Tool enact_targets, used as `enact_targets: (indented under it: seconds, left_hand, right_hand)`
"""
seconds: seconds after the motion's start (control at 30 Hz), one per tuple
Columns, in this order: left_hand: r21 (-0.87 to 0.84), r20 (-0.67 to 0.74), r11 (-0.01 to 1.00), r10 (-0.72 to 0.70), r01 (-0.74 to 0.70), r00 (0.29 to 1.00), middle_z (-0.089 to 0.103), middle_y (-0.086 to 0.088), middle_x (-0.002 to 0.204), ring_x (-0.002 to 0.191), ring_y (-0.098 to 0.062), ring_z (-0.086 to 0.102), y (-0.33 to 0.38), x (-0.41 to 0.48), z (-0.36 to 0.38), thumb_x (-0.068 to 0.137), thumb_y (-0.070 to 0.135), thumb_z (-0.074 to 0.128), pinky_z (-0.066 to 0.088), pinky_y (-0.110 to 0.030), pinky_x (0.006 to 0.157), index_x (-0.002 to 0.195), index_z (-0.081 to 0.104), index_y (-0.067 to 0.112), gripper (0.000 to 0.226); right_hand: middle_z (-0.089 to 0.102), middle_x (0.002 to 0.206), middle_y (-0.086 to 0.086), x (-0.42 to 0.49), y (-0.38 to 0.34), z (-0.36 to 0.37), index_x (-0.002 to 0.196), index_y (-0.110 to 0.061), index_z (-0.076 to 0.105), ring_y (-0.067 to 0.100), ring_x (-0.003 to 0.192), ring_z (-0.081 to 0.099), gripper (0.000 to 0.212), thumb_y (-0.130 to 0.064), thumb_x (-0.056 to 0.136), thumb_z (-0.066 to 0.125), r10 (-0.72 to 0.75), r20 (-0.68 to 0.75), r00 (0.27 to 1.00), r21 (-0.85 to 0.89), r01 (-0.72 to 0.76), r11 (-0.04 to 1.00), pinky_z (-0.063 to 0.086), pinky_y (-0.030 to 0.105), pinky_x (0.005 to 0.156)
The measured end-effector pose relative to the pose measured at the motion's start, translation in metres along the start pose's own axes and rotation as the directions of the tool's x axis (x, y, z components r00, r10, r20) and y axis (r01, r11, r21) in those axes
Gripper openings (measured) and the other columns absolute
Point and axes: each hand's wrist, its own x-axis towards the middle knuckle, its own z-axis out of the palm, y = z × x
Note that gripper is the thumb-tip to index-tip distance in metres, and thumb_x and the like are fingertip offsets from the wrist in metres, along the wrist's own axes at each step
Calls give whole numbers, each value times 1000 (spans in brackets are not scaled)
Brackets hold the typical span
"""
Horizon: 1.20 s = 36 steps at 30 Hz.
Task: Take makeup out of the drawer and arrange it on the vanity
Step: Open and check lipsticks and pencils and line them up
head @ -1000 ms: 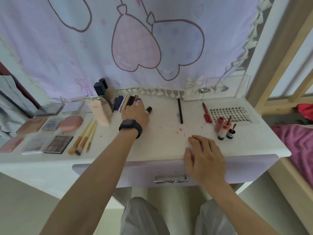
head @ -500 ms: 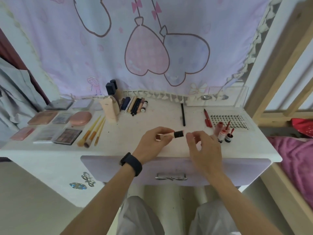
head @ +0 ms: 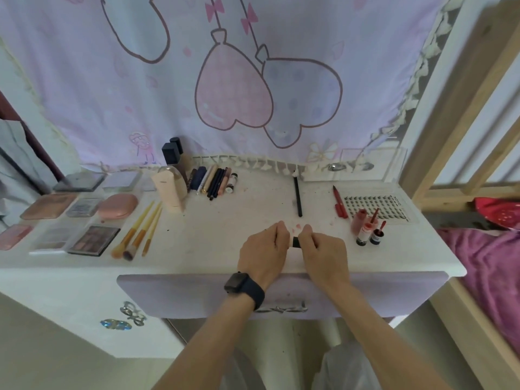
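The right hand (head: 323,251) has closed onto the small tube (head: 296,242) since half a second ago, meeting the left hand (head: 264,249); both curl round it. They sit over the vanity (head: 225,218), in its bare middle by the front edge, brushes (head: 138,235) well left, lip bottles (head: 365,235) near right. Only a black band of the tube shows, lying left-right.

Left hand (head: 263,250) gone from pencil row (head: 215,181) at back of counter (head: 225,220); now low over front edge, close beside right hand (head: 323,253). Right hand, flat on counter front a second ago, lifted, hung open beside tube half a second ago; its fingers (head: 306,235) now pinch dark end of black-capped tube (head: 295,242). Tube was by pencil row, then held out in plain sight; now mostly buried in left fist, only black end showing. Gap between hands closed, knuckles nearly meeting
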Motion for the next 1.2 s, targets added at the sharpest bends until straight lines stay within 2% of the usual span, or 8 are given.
enact_targets:
  seconds: [0.2,0.43,0.6,0.73,0.83,0.93,1.0,1.2]
  left_hand:
    - [84,58,993,-87,82,995,31,5,44,46,-15,28,6,2,-1,104,36,34,22,-31,50,51,31,17,56]
    - [77,129,981,-189,181,973,44,2,47,48,-19,35,9,7,-3,94,36,42,30,-31,53,47,37,17,51]
    - [173,47,978,-123,114,991,50,0,52,53,-22,46,19,3,-9,103,38,32,31,-31,50,53,44,18,55]
    - [358,-89,931,113,-74,990,47,3,51,44,-20,42,38,1,-29,101,44,14,20,-27,43,81,63,13,61]
    - [80,82,996,-56,50,995,47,-1,57,49,-18,34,49,7,-45,104,23,33,26,-30,51,64,42,13,43]
    - [-159,269,957,-192,241,944,50,8,50,51,-15,35,52,2,-60,100,22,41,29,-30,55,54,43,17,46]
    - [-177,291,956,-176,233,941,48,9,42,49,-16,33,53,-4,-69,100,22,40,29,-29,55,55,45,14,46]
    - [-274,291,962,88,-5,953,62,8,84,60,-5,48,40,0,-71,99,46,52,41,-22,62,104,58,27,20]
  right_hand:
    - [34,44,-8,4,10,9,50,-23,32,11,46,34,54,-45,99,29,-123,-102,987,-103,112,988,25,23,49]
    - [40,44,0,0,20,12,49,-11,48,19,42,36,50,-19,98,40,-389,-257,884,-179,352,919,23,23,47]
    - [39,47,-6,-1,-5,1,53,-9,46,9,47,35,58,-34,105,41,12,-28,1000,73,-10,997,30,28,53]
    - [38,43,-8,5,-47,-12,40,-20,58,8,44,32,67,-42,103,45,225,47,973,300,-228,926,32,23,49]
    - [24,37,-12,6,-60,-12,39,-19,34,9,39,25,60,-21,97,51,67,-102,993,288,-35,957,23,22,46]
    - [22,39,-12,4,-58,-16,45,-25,26,13,38,25,52,-29,93,46,-280,-173,944,75,296,952,19,17,43]
    - [25,41,-10,7,-56,-21,46,-21,29,13,40,27,53,-37,96,41,-351,-105,931,46,357,933,20,18,45]
    - [52,59,-3,12,-49,-35,67,-12,53,15,54,41,56,-48,105,35,133,154,979,143,-155,978,32,33,58]
